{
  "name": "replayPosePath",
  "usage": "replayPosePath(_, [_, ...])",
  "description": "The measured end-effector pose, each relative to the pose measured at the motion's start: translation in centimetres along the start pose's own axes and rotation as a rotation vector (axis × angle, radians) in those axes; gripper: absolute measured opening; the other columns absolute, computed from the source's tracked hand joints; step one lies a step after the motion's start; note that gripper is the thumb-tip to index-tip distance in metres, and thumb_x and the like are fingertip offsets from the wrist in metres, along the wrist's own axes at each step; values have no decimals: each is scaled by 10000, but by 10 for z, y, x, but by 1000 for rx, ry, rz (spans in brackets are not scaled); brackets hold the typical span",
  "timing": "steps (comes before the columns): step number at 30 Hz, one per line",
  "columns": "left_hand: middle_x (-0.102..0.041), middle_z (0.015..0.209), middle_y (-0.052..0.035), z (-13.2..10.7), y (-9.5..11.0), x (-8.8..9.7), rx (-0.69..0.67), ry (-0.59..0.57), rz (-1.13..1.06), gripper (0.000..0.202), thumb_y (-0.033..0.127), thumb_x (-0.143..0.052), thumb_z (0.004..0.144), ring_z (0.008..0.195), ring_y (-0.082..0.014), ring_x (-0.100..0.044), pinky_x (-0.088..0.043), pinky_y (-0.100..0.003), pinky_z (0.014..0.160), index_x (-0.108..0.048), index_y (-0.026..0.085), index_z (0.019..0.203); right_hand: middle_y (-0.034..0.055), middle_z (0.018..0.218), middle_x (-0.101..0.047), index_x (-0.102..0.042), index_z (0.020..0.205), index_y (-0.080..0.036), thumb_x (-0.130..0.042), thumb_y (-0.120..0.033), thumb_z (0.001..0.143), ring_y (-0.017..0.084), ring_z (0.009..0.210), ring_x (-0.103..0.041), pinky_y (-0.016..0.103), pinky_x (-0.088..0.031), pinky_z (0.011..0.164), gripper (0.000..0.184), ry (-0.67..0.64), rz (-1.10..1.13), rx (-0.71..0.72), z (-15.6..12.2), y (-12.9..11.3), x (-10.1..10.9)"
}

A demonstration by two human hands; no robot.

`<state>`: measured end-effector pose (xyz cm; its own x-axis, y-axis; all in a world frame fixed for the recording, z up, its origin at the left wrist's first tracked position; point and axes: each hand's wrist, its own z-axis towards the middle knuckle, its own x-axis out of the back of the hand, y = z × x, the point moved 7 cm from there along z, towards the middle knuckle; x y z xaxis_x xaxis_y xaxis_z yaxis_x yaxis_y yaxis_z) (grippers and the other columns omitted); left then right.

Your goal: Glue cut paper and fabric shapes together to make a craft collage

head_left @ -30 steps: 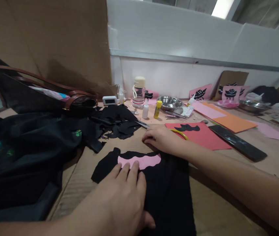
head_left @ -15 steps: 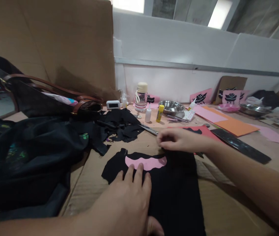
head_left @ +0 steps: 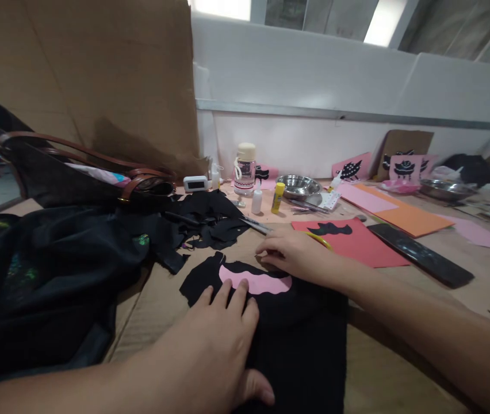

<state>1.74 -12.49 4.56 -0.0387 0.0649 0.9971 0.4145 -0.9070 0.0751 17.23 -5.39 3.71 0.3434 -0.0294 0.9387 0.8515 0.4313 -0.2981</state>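
Note:
My left hand [head_left: 223, 333] lies flat with spread fingers on a sheet of black fabric [head_left: 301, 339]. Its fingertips touch the lower edge of a wavy pink paper cutout [head_left: 256, 280] resting on the fabric. Just above the cutout's right end is my right hand [head_left: 294, 253], at the fabric's far edge. Its fingers are curled and closed; what they hold, if anything, is hidden. Behind that hand a curved yellow strip [head_left: 320, 238] shows in part. Metal scissors [head_left: 257, 225] lie just beyond the right fingertips.
Black fabric scraps [head_left: 213, 218] and a dark garment [head_left: 55, 282] cover the left. A red sheet [head_left: 370, 244] with a black cutout [head_left: 330, 229] and a black bar [head_left: 421, 253] lie right. Behind stand a glue stick [head_left: 277, 197], a bottle [head_left: 245, 169] and a steel bowl [head_left: 299, 187].
My right hand has come lower and to the left, closer to the fabric's far edge, uncovering more of the red sheet and the yellow strip. The left hand stays on the cutout.

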Motion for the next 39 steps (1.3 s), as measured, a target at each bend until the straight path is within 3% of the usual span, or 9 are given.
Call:
replayPosePath(8, [-372,1563,-343,12,-2,-22,0,-227,125,914,538,-808,826,1414,-527,-433,-430,-644,1131,-494,9,1501,69,805,-730,-739,826,-170,-602,-127,916,180,705,-593,295,-364,639,170,-112,-180,41,17,-6,-7])
replayPosePath(12, [-368,1545,-375,13,-2,-28,-17,-228,170,902,554,-753,877,1407,-537,-428,-437,-641,1124,-471,-27,1506,67,727,-680,-695,794,-157,-567,-133,925,165,618,-496,312,-293,599,185,-115,-192,21,19,-10,-10])
replayPosePath(18, [-431,1529,-360,12,-5,-32,1,-157,133,924,727,-611,902,1394,-524,-464,-447,-633,1114,-532,6,1474,24,754,-682,-659,834,-187,-593,-117,841,145,629,-537,263,-368,586,96,-76,65,-78,18,9,-12])
replayPosePath(21, [-436,1496,-403,12,-6,-34,-8,-111,118,986,794,-510,909,1384,-555,-456,-445,-654,1098,-568,-44,1424,9,762,-680,-628,881,-194,-586,-209,903,141,646,-597,249,-448,588,50,-74,290,-76,1,16,9])
replayPosePath(23, [-398,1501,-425,11,-6,-34,-19,-109,120,994,786,-521,908,1383,-573,-439,-431,-664,1101,-569,-69,1413,25,811,-709,-627,936,-195,-583,-349,959,154,693,-662,272,-519,638,163,-97,446,-37,-16,16,30])
replayPosePath(26, [-355,1541,-383,11,-7,-32,-7,-149,94,940,737,-557,924,1408,-553,-417,-405,-673,1118,-535,-34,1461,79,890,-753,-668,947,-191,-602,-629,931,203,777,-734,346,-585,728,443,-128,603,23,-38,16,54])
replayPosePath(28, [-301,1595,-306,10,-11,-29,36,-201,62,931,709,-587,926,1459,-515,-359,-343,-697,1148,-419,43,1555,93,908,-767,-705,992,-186,-608,-681,915,218,818,-750,368,-597,773,510,-109,632,8,-44,20,59])
replayPosePath(33, [-247,1630,-213,10,-21,-12,151,-354,1,1028,591,-789,830,1521,-416,-285,-253,-631,1219,-269,159,1604,100,997,-785,-717,1149,-174,-580,-529,984,233,957,-756,367,-595,848,414,35,522,-173,-38,38,49])
replayPosePath(39, [-309,1615,-124,7,-31,21,134,-452,25,1011,106,-866,683,1514,-326,-342,-310,-490,1229,-391,217,1569,98,1186,-773,-734,1144,-214,-569,-347,999,268,1109,-707,415,-532,980,257,165,226,-313,-34,53,47])
